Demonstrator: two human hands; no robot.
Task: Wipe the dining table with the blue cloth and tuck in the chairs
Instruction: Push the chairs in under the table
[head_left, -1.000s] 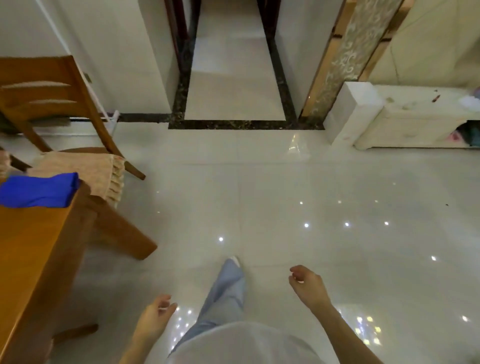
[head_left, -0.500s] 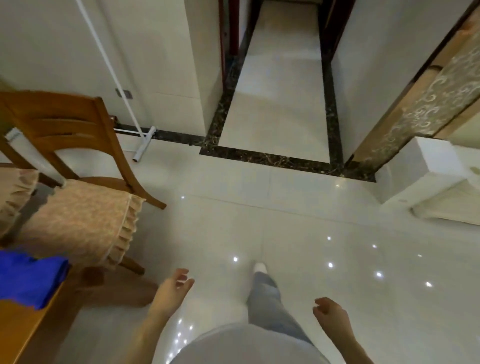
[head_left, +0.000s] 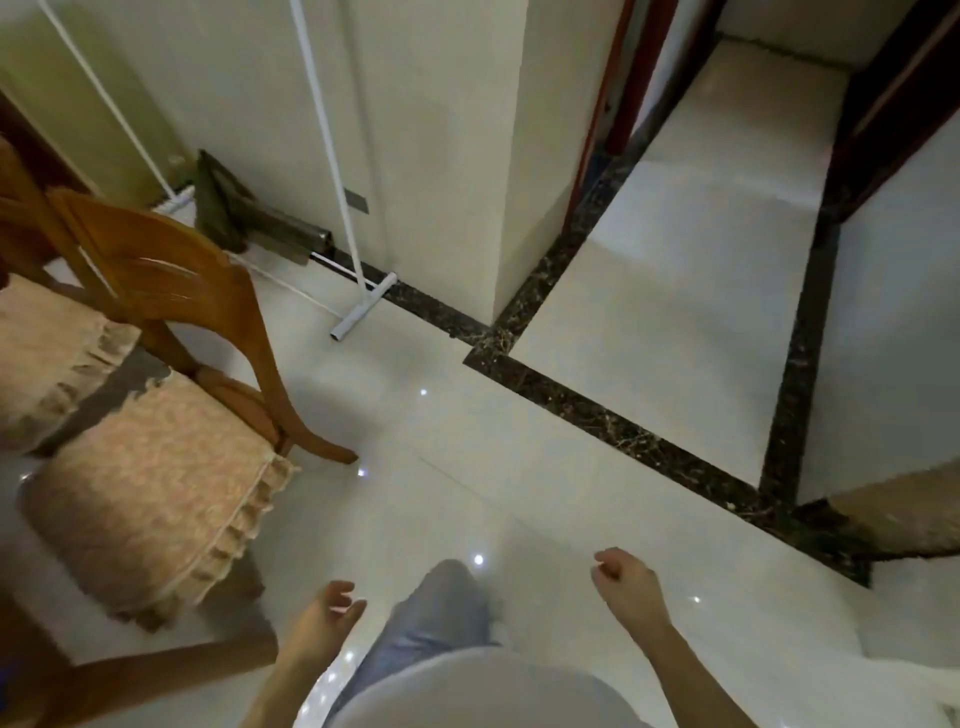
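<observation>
Bare floor (head_left: 519, 467) lies open in the middle and to the right. A cushioned chair (head_left: 150, 493) stands at near left; a white pole (head_left: 333, 156) leans on the far wall (head_left: 452, 130).

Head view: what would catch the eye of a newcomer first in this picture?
The wooden chair with a frilled beige cushion fills the left side. Dark marble strips cross the glossy pale floor at centre and right, and a white pole leans on the wall behind the chair. The left hand and right hand hang empty at the bottom.
</observation>
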